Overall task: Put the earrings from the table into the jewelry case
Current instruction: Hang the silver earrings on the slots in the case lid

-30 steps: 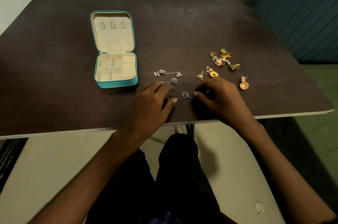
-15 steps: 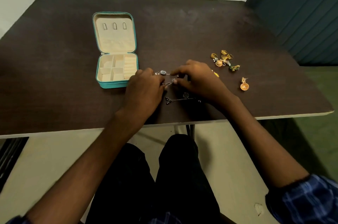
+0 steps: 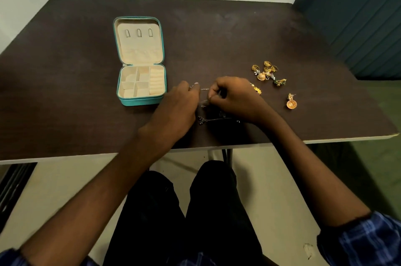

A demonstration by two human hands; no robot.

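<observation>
Case: one teal jewelry case point(image 3: 142, 100) lay open.
Hands: left hand point(image 3: 178, 106) and right hand point(image 3: 235, 97) each pinched a silver chain earring point(image 3: 204, 89).
Loose: one orange earring point(image 3: 291, 104).

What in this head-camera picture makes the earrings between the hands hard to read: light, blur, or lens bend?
Head view: dim light and a dark table swallow the dark chain earring; blur smears the silver piece at the right hand; wide-angle bend bows the table's edges; gold earrings stay legible.

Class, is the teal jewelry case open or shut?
Open: the jewelry case lid lies back flat, showing cream compartments with no earrings visible inside.
</observation>
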